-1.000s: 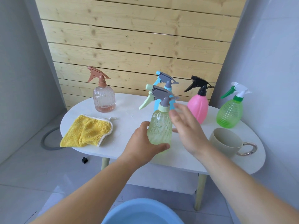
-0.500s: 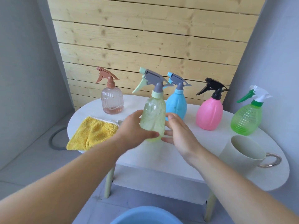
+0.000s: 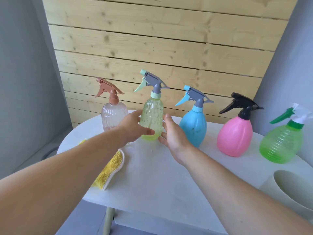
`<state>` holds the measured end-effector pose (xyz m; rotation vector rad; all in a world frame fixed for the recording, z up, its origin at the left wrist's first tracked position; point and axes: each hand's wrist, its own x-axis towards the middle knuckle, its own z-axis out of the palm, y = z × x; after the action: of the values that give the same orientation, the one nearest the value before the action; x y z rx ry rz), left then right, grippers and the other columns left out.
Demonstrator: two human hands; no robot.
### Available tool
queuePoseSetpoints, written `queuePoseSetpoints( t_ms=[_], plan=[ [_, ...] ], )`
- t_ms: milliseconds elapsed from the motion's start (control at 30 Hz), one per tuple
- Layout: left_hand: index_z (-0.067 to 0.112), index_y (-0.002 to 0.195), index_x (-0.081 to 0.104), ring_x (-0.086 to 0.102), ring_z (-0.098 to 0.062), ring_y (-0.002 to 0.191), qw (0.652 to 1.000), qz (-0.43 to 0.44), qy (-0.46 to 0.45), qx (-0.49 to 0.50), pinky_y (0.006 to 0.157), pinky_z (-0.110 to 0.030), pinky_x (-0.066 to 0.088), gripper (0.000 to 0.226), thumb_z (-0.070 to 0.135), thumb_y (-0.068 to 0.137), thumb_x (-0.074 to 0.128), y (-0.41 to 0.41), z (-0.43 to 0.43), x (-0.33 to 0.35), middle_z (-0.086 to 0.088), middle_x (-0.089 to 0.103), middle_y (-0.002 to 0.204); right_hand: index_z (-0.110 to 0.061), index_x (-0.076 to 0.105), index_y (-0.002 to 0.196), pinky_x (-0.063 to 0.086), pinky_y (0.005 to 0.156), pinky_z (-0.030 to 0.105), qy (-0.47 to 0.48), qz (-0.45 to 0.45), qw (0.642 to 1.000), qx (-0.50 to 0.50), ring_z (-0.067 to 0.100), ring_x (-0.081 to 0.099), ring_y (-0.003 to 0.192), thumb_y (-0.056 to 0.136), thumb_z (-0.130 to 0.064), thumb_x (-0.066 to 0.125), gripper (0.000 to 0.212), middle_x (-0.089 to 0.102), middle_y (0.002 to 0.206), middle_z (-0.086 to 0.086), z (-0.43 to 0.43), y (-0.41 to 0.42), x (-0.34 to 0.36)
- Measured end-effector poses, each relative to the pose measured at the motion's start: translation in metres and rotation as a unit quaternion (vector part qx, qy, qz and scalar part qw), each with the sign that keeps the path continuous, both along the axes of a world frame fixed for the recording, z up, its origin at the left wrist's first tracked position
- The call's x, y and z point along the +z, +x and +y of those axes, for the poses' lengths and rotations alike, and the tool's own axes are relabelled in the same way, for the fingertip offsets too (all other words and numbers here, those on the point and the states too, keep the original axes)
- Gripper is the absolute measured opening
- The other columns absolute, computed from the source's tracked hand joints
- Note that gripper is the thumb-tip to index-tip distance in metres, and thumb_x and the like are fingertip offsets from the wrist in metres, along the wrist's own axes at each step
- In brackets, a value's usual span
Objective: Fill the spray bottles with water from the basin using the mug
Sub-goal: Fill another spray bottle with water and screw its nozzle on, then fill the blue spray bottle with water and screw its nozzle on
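Curling left hand round yellow bottle

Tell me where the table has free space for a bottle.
Free: front middle of the white oval table, between the yellow fluffy cloth and the beige mug. Crowded: back row, where left hand and right hand flank the yellow-green clear spray bottle.

White table with bottles, cloth, mug
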<state>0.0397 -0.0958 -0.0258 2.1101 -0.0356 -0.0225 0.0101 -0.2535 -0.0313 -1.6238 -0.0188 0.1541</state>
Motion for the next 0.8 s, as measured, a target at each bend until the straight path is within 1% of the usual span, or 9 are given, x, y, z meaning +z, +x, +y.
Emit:
queuePoseSetpoints(
  t_ms=[33,100,167,233,400,500,633,700,800],
  plan=[
    [0.027,0.146,0.055,0.069,-0.022,0.111,1.000,0.003,-0.009,0.003,0.102,-0.037,0.051,0.083,0.012,0.074,0.093,0.003,0.001,-0.003,0.003,0.071,0.123,-0.042,0.062,0.112,0.040,0.113,0.037,-0.015,-0.005,1.000,-0.003,0.011,0.056,0.126,0.103,-0.055,0.024,0.041,0.063,0.118,-0.022,0.000,0.002,-0.001],
    [0.026,0.145,0.055,0.070,-0.023,0.111,1.000,0.009,-0.027,0.005,0.106,-0.043,0.052,0.082,0.013,0.074,0.093,0.008,0.003,-0.008,0.004,0.071,0.120,-0.039,0.052,0.138,0.035,0.116,0.041,-0.039,-0.010,0.999,-0.009,0.012,0.050,0.133,0.090,-0.068,0.028,0.061,0.054,0.140,-0.018,0.002,0.006,-0.003],
    [0.028,0.145,0.055,0.071,-0.024,0.111,0.999,0.012,-0.031,-0.002,0.107,-0.048,0.052,0.081,0.013,0.075,0.093,0.010,0.005,-0.010,0.005,0.072,0.120,-0.038,0.046,0.145,0.033,0.118,0.041,-0.057,-0.015,0.998,-0.014,0.010,0.045,0.137,0.076,-0.077,0.031,0.081,0.047,0.149,-0.018,0.003,0.008,-0.005],
    [0.029,0.146,0.054,0.071,-0.023,0.111,1.000,0.009,-0.024,-0.005,0.106,-0.047,0.053,0.080,0.016,0.077,0.092,0.010,0.005,-0.011,0.005,0.072,0.121,-0.039,0.045,0.146,0.033,0.118,0.040,-0.061,-0.027,0.998,-0.016,0.008,0.044,0.138,0.069,-0.080,0.032,0.088,0.047,0.149,-0.019,0.003,0.008,-0.006],
    [0.028,0.145,0.053,0.069,-0.022,0.109,1.000,0.005,-0.012,-0.005,0.093,-0.039,0.055,0.074,0.019,0.080,0.089,0.003,0.002,-0.007,0.003,0.071,0.124,-0.036,0.044,0.147,0.034,0.118,0.040,-0.061,-0.040,0.997,-0.019,0.007,0.045,0.137,0.076,-0.076,0.031,0.082,0.049,0.148,-0.016,0.006,0.003,-0.004],
    [0.028,0.146,0.052,0.068,-0.021,0.109,1.000,0.009,-0.009,-0.007,0.083,-0.034,0.053,0.074,0.020,0.082,0.088,0.000,0.000,-0.006,0.004,0.070,0.124,-0.034,0.042,0.148,0.035,0.117,0.041,-0.061,-0.045,0.997,-0.024,0.009,0.044,0.138,0.086,-0.066,0.031,0.071,0.047,0.150,-0.014,0.006,0.001,-0.002],
    [0.025,0.148,0.050,0.067,-0.022,0.112,1.000,0.017,0.007,0.002,0.089,-0.033,0.053,0.077,0.021,0.082,0.088,0.000,-0.002,-0.006,0.001,0.069,0.125,-0.033,0.040,0.150,0.034,0.118,0.041,-0.064,-0.048,0.997,-0.019,0.009,0.041,0.139,0.101,-0.057,0.031,0.055,0.043,0.152,-0.014,0.003,-0.002,-0.001],
    [0.025,0.151,0.047,0.068,-0.022,0.112,0.999,0.032,0.015,0.004,0.093,-0.035,0.054,0.082,0.024,0.081,0.089,0.000,-0.002,-0.004,0.001,0.070,0.125,-0.033,0.039,0.150,0.034,0.118,0.041,-0.078,-0.048,0.996,-0.012,0.010,0.042,0.139,0.101,-0.057,0.030,0.055,0.043,0.152,-0.014,0.002,-0.007,0.001],
    [0.019,0.157,0.035,0.064,-0.025,0.120,0.996,0.063,0.052,0.022,0.105,-0.042,0.050,0.105,0.043,0.072,0.092,-0.006,-0.003,0.005,0.000,0.065,0.133,-0.028,0.048,0.144,0.041,0.111,0.037,-0.145,-0.080,0.985,-0.044,0.007,0.050,0.129,0.096,-0.058,0.037,0.057,0.053,0.144,-0.013,-0.005,-0.023,0.010]
  ],
)
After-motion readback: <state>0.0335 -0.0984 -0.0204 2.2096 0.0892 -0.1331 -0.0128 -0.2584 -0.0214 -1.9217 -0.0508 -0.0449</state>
